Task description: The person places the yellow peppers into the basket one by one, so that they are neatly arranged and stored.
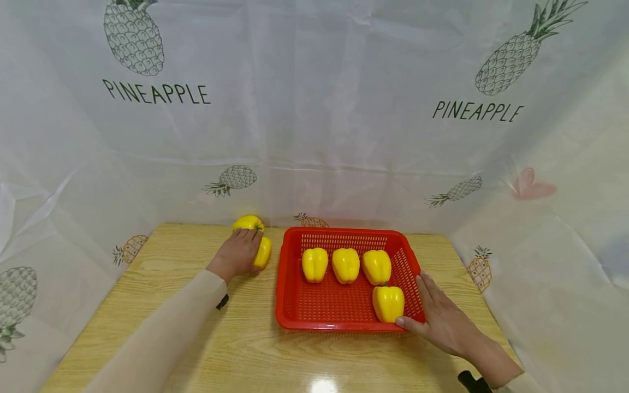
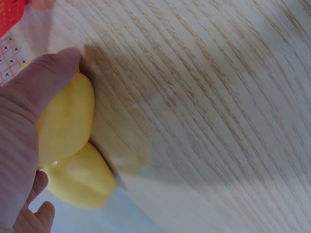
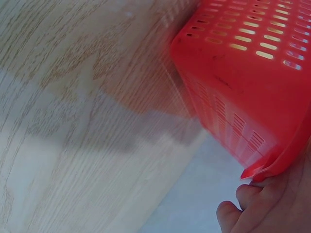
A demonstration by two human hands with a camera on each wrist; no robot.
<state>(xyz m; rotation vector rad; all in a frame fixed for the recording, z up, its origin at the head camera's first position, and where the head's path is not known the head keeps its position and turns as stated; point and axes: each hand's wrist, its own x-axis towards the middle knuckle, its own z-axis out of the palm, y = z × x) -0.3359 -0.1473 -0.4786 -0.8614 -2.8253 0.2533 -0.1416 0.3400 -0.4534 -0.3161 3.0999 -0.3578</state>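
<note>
My left hand [image 1: 238, 254] grips a yellow bell pepper [image 1: 263, 253] on the table, left of the red basket [image 1: 339, 326]. In the left wrist view the thumb lies across that pepper, and its top is partly covered. A second loose yellow bell pepper [image 1: 248, 222] lies just behind, touching or nearly touching the first. My right hand [image 1: 444, 319] rests on the basket's near right corner, thumb at the front rim and fingers fairly straight along the right rim. Three yellow bell peppers [image 1: 345, 266] stand in a row inside, with another pepper [image 1: 389, 303] at the near right.
The wooden table [image 1: 245, 338] ends at a pale plastic sheet [image 1: 314, 125] printed with pineapples, which rises behind it and at both sides. The basket's slotted wall [image 3: 262, 48] fills the upper right of the right wrist view.
</note>
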